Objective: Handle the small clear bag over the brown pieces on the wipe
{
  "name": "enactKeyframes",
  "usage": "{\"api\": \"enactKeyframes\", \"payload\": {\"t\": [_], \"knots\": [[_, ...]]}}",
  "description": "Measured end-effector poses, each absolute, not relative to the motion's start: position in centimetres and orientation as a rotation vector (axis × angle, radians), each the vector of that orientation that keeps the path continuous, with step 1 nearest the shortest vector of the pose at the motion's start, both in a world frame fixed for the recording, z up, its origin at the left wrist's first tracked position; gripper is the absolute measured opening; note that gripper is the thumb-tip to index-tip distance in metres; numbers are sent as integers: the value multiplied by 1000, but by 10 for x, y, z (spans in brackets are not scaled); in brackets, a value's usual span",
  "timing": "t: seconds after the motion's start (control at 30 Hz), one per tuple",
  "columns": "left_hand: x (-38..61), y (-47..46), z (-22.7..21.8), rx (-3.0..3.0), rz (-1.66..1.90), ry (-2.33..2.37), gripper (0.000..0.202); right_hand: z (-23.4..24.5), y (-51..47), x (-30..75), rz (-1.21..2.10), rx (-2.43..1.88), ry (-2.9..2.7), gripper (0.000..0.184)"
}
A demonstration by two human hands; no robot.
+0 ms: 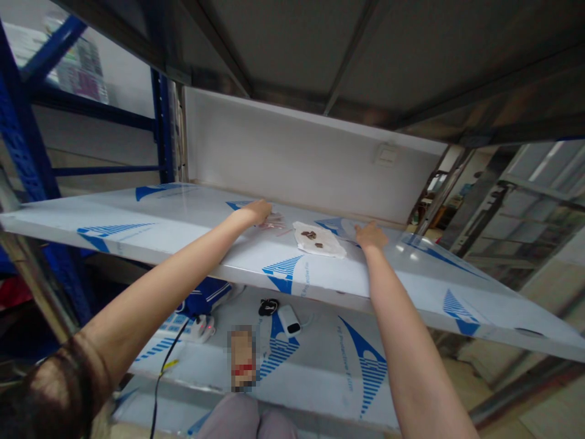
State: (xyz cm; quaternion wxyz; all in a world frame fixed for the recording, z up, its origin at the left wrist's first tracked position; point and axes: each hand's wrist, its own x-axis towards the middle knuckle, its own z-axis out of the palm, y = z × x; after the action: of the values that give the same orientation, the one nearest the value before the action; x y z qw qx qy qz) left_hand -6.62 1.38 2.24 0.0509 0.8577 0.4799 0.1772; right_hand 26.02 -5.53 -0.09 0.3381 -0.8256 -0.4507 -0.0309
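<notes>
My left hand (259, 212) reaches over the upper shelf (214, 238) with its fingers curled down. Just right of its fingertips lies a clear, shiny item (274, 222) with thin streaks, perhaps plastic; the closed fingers seem to be on it. A white paper sheet (324, 246) lies between my hands, bearing several small dark brown pieces (309, 235). To the right of the paper, my right hand (372, 234) rests low on the shelf with its fingers partly spread. Something greyish and see-through (346, 228) lies by its fingertips; I cannot tell whether they touch it.
On the lower shelf (320, 341) are a white device (289, 321), a coiled black cable (268, 306), a power strip (201, 329) and a blurred-out item (242, 356). A metal shelf (292, 49) hangs overhead. Blue rack posts (27, 122) stand at left.
</notes>
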Motion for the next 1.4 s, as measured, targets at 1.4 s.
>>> {"api": "enactKeyframes", "payload": {"t": [1.4], "knots": [[28,-26,16,2469,923,790,21,6,-53,201,795,-1196,-1684,31]]}}
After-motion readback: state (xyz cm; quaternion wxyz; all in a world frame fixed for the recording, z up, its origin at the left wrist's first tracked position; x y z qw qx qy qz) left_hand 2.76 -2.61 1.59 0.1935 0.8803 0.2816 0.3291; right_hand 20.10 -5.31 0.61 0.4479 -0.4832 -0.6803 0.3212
